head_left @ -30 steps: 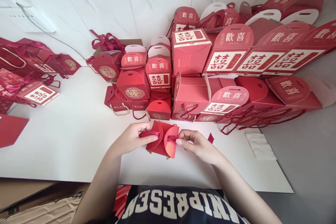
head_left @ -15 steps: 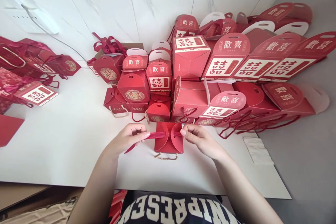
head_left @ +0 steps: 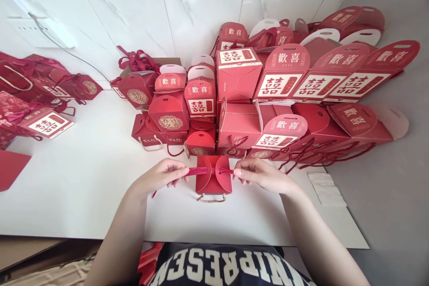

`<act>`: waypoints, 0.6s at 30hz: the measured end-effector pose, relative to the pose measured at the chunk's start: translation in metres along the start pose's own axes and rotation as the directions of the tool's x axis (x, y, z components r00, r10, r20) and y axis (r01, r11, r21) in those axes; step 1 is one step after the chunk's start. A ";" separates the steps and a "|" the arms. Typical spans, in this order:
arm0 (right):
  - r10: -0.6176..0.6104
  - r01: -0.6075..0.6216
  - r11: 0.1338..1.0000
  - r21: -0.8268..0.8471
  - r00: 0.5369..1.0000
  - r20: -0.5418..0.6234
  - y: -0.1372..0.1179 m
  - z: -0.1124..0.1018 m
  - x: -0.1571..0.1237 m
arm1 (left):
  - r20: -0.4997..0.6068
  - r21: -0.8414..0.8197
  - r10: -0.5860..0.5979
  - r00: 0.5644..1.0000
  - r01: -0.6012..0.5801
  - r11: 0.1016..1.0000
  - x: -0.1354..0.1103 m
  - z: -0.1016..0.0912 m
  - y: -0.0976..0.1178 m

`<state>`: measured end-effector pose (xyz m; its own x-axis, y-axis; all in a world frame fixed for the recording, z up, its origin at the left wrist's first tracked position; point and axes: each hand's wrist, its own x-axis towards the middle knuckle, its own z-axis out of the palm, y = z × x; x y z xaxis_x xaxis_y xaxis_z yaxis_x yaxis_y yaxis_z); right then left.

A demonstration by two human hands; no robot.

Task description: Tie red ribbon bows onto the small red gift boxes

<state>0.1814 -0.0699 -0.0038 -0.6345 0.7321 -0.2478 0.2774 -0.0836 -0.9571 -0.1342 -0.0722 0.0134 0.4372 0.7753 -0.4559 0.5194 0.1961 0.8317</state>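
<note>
A small red gift box (head_left: 213, 185) with two rounded top flaps and a twisted beige cord handle (head_left: 211, 198) stands on the white table in front of me. A dark red ribbon (head_left: 197, 171) runs through the holes in both flaps. To the left of the box, my left hand (head_left: 169, 172) pinches the longer side of the ribbon between thumb and fingers, and a loose tail shows below it. On the right, my right hand (head_left: 253, 172) pinches the ribbon's other end close to the flap. Between the hands the ribbon looks stretched nearly straight.
Behind the small box, stacked red boxes (head_left: 281, 85) with white double-happiness labels reach toward the marble-look wall. Ribbon-tied boxes (head_left: 47, 123) stand at the left. A bundle of ribbon (head_left: 137, 60) lies on the back stack. White tissues (head_left: 326, 189) lie at the right table edge.
My right hand has moved slightly right, and more ribbon now shows between it and the flap. My left hand keeps its pinch with fingers more extended. The view has shifted slightly.
</note>
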 end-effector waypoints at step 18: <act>0.174 -0.173 0.984 0.047 0.984 -0.031 0.020 -0.005 0.009 | 0.075 -0.145 0.098 0.992 -0.087 0.986 0.023 0.006 -0.026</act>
<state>0.1847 -0.0618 -0.0245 -0.5538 0.7270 -0.4060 0.3488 -0.2402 -0.9059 -0.1332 -0.0628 -0.0206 0.5402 0.7434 -0.3945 0.3680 0.2129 0.9051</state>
